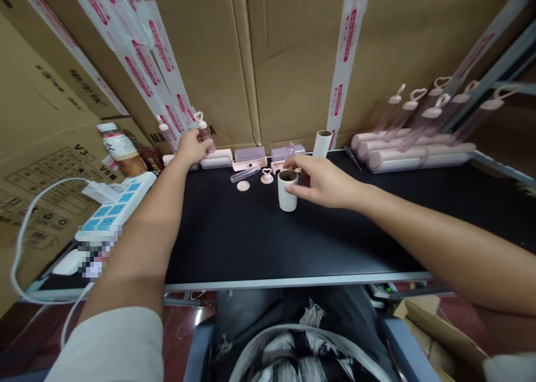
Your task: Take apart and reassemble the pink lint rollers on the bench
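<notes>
My right hand (320, 180) is closed round a small white paper roll (287, 193) with a brown core, standing upright on the black table (251, 242). My left hand (191, 146) reaches to the far left of the table and grips a clear pink tube with a heart-shaped cap (203, 129). Between the hands lie a clear tube (244, 175), a round pink cap (243, 186) and a heart-topped cap (267, 176). Pink tray-like holders (249, 158) sit along the back edge.
Another white roll (322, 143) stands at the back. Finished pink rollers with heart handles (412, 150) are stacked at the back right. A power strip (115, 209), a drink bottle (122, 148) and cables lie on the left. Cardboard boxes wall the table.
</notes>
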The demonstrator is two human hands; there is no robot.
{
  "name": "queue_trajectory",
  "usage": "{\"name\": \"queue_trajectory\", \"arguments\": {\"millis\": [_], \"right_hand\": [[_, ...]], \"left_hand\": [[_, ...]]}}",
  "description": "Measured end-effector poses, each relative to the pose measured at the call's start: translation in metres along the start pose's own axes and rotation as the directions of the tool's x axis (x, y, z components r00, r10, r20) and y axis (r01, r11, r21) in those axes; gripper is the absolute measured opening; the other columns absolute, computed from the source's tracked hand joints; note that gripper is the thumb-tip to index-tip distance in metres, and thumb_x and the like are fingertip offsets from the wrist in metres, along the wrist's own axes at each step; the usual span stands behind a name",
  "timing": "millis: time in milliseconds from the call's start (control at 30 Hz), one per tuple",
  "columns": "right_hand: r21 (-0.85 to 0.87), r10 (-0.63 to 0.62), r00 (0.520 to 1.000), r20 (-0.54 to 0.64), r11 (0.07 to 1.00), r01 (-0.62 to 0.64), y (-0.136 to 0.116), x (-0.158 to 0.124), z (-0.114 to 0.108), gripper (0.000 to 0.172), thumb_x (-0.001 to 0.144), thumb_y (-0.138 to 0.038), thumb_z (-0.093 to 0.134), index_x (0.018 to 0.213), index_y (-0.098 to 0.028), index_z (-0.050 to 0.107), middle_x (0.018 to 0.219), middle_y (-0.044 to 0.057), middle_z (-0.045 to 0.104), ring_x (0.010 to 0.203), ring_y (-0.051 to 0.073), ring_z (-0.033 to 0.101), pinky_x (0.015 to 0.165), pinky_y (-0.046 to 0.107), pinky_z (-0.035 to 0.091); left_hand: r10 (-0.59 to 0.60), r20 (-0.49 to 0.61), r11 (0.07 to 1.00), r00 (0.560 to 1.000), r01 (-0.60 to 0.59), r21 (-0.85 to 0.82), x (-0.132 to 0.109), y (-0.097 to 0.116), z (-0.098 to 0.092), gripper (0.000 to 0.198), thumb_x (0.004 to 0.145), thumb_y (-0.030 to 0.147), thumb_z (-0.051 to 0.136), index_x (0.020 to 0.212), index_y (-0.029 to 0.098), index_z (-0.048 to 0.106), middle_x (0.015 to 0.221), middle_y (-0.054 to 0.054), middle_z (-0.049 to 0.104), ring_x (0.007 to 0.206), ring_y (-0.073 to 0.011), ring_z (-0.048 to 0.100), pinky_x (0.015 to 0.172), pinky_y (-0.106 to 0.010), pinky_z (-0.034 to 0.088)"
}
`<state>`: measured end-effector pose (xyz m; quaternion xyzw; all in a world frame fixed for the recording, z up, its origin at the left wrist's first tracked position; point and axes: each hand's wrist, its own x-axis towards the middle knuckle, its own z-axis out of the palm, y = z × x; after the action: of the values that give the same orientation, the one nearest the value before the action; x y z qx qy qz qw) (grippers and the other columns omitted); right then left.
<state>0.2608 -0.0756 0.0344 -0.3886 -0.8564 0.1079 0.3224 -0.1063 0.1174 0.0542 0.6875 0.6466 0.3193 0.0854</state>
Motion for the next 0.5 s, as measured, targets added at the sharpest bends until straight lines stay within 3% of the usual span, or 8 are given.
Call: {"name": "queue_trajectory", "arguments": {"millis": [167,300,500], "right_hand": [[0.142,0.065,0.997,-0.041,0.988,-0.059,0.001,-0.006,0.013,0.047,0.093,-0.035,0.073,0.136,-0.023,0.056,0.119,0.010,0.079,0.084,0.023,0.069,0.084,0.039,0.051],[0.174,0.095,0.995,-0.040,0.981,-0.087,0.004,-0.008,0.025,0.062,0.092,-0.038,0.073,0.147,-0.020,0.050,0.109,0.009,0.077,0.081,0.023,0.068,0.081,0.039,0.051],[0.225,0.120,0.993,-0.003,0.968,-0.116,0.011,-0.009,0.033,0.069,0.089,-0.037,0.078,0.150,-0.019,0.051,0.115,0.010,0.076,0.091,0.025,0.071,0.084,0.039,0.053]], "left_hand": [[-0.095,0.007,0.985,0.995,0.095,-0.145,-0.008,0.013,0.001,0.046,0.093,0.024,0.068,0.137,0.011,0.068,0.123,-0.020,0.076,0.090,-0.0275,0.080,0.080,-0.040,0.067],[-0.111,0.003,0.985,0.994,0.111,-0.136,-0.010,0.017,0.001,0.056,0.092,0.027,0.071,0.146,0.015,0.064,0.131,-0.019,0.074,0.097,-0.0280,0.079,0.089,-0.042,0.065],[0.016,-0.271,0.992,0.962,0.019,0.126,-0.018,0.010,-0.004,0.062,0.097,0.031,0.057,0.156,0.011,0.056,0.134,-0.018,0.075,0.130,-0.0335,0.071,0.119,-0.044,0.051]]}}
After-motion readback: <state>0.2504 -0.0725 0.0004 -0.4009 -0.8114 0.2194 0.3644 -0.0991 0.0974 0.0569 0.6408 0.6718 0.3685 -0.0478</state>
